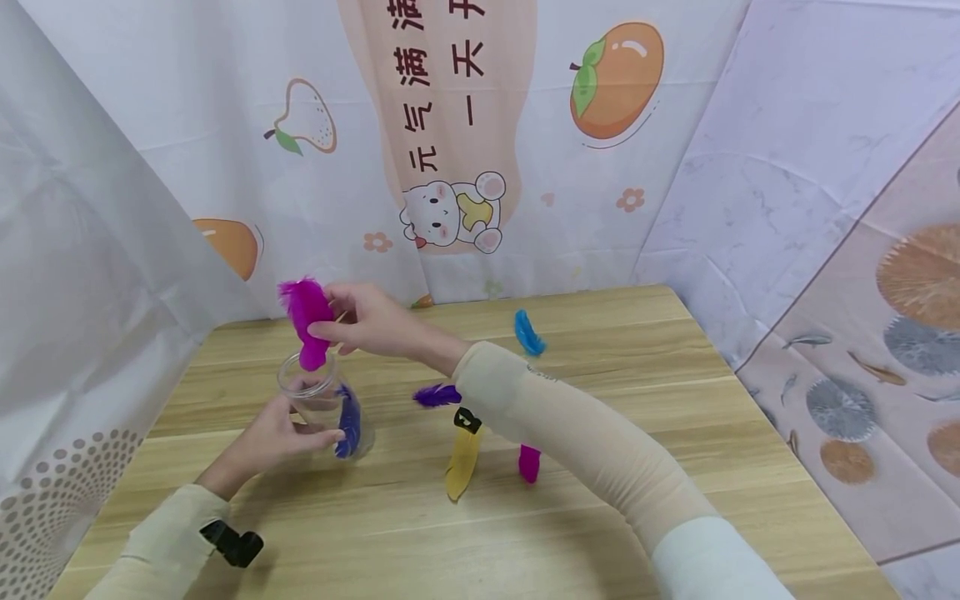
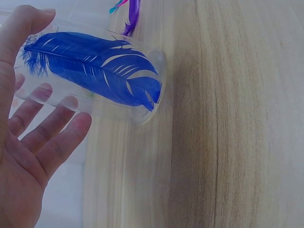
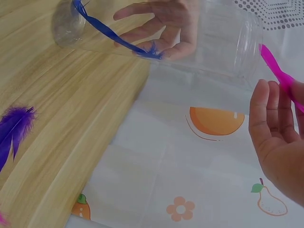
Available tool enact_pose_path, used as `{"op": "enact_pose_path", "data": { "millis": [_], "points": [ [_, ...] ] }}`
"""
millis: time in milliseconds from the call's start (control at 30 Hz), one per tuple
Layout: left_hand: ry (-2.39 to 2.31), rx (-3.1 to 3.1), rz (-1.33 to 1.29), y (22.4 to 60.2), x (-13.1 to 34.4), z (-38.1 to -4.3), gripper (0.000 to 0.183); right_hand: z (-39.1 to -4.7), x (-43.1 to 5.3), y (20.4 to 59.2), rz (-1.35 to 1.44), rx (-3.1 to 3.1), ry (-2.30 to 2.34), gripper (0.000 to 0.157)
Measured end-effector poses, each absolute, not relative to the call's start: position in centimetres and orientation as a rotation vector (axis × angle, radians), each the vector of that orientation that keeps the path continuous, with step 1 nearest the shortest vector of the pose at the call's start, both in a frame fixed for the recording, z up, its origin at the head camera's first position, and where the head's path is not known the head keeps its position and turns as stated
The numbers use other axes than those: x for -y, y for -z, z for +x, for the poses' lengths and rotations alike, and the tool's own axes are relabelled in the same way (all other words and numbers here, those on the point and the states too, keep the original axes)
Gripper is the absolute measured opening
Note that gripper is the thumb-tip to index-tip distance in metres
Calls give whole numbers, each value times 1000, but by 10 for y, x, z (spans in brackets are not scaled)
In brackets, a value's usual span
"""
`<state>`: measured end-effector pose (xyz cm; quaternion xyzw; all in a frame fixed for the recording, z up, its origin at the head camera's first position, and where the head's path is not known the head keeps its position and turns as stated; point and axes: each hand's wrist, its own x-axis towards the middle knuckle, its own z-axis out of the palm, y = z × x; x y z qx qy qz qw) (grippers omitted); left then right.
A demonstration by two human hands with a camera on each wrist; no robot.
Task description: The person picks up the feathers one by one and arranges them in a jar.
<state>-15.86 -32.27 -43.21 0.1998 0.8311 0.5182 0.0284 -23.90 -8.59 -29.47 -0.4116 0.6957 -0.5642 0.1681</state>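
My left hand (image 1: 279, 433) grips a clear jar (image 1: 313, 400) on the wooden table, thumb on the near side and fingers round the far side. Inside the jar a dark blue feather (image 2: 95, 66) stands along the wall; the left wrist view shows its whole length. Over the jar's open mouth, my right hand (image 1: 371, 321) pinches a magenta feather (image 1: 309, 321) between thumb and fingers. The feather's lower tip overlaps the rim in the head view. In the right wrist view the same magenta feather (image 3: 278, 69) points its tip at the jar's mouth.
On the table lie a purple feather (image 1: 437, 396), a yellow feather (image 1: 462, 462), a light blue feather (image 1: 528, 333) and another magenta feather (image 1: 528, 463), partly hidden by the right sleeve (image 1: 570, 425). A printed curtain (image 1: 337, 208) hangs behind the table's far edge.
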Motion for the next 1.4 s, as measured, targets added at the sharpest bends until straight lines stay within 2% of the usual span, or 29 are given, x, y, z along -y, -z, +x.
{"op": "enact_pose_path", "data": {
  "millis": [367,800,1400],
  "points": [
    [-1536,-2622,581,433,324,-156,90,-235,89,297,-1218,-2046,1532,25],
    [-1476,-2665,512,436,331,-148,85,-228,98,299,-1264,-2086,1442,15],
    [-1483,-2639,534,431,325,-154,83,-234,97,300,-1380,-2179,1333,14]
  ]
}}
